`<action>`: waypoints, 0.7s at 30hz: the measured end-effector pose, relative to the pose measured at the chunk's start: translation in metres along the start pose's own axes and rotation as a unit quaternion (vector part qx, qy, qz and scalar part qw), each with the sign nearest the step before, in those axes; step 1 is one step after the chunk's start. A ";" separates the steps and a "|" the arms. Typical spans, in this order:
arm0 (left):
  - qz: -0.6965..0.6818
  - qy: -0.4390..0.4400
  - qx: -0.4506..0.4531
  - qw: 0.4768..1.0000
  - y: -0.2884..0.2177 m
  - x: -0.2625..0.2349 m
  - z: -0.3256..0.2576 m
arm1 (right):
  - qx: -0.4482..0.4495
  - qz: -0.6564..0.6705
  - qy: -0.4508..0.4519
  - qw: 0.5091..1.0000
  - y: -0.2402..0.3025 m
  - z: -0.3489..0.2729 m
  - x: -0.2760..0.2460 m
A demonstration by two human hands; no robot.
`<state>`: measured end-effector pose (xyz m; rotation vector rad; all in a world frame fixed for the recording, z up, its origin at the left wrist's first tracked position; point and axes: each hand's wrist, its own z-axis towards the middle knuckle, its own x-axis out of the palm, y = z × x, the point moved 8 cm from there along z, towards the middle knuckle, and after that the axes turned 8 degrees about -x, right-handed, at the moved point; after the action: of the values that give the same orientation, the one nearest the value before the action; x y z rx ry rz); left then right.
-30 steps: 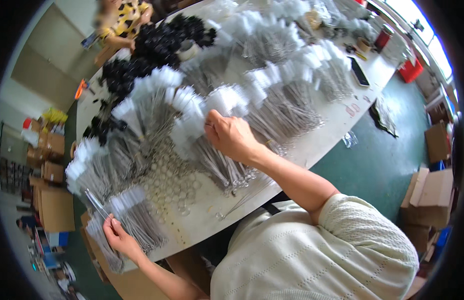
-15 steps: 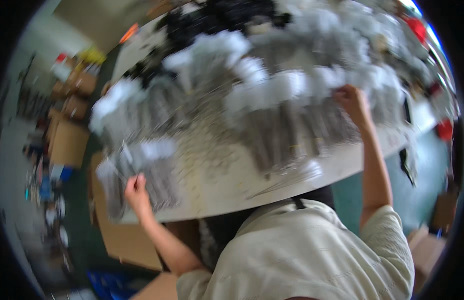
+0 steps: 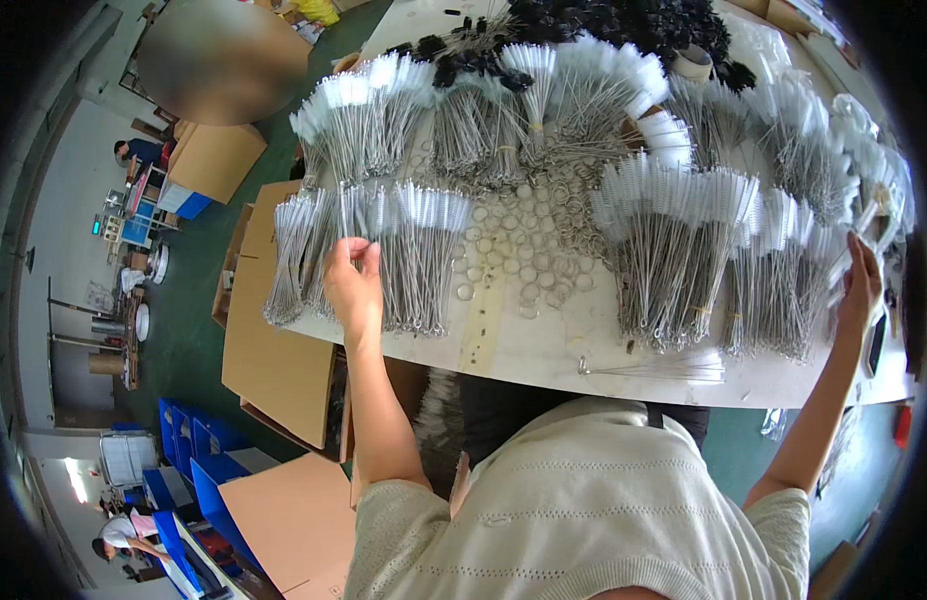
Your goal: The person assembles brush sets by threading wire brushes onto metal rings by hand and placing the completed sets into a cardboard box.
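My left hand (image 3: 353, 290) pinches a thin wire brush (image 3: 344, 208) upright, over the near-left row of white-bristled wire brushes (image 3: 413, 260). At the table's right end, my right hand (image 3: 860, 285) has its fingers drawn together beside clear plastic and whitish pieces; what lies between them is hidden. Large bundles of looped-end brushes (image 3: 673, 260) stand to the left of that hand. Small metal rings (image 3: 528, 245) are scattered between the brush groups. A few loose brushes (image 3: 653, 371) lie along the front edge.
A heap of black pieces (image 3: 623, 30) and a cardboard tube (image 3: 691, 63) occupy the table's (image 3: 523, 350) far side. Open cardboard boxes (image 3: 278, 350) stand against its left edge, with blue bins (image 3: 193, 435) beyond. Two other people work farther off at the left.
The view has swung, and the blur has cleared. My right hand has moved from above the brush bundles to the table's right end. My left hand still pinches a brush over the near-left row.
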<state>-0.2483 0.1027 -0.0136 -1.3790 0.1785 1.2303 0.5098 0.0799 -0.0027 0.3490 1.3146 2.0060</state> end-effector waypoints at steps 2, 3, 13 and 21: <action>-0.019 0.055 0.036 0.998 -0.016 0.016 -0.004 | -0.036 -0.026 0.003 0.999 0.008 0.009 -0.020; -0.027 0.062 0.042 0.997 -0.014 0.022 -0.004 | -0.081 -0.051 0.029 0.995 0.021 0.008 -0.029; 0.129 0.115 0.104 0.979 0.054 0.039 0.033 | 0.071 0.032 -0.118 0.990 0.018 0.002 -0.108; 0.019 0.002 0.044 0.999 -0.034 0.008 0.015 | 0.000 -0.345 -0.068 0.936 -0.034 0.016 -0.186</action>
<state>-0.2282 0.1282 0.0058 -1.3068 0.2605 1.2362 0.6664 -0.0279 0.0023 0.0086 1.1387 1.3620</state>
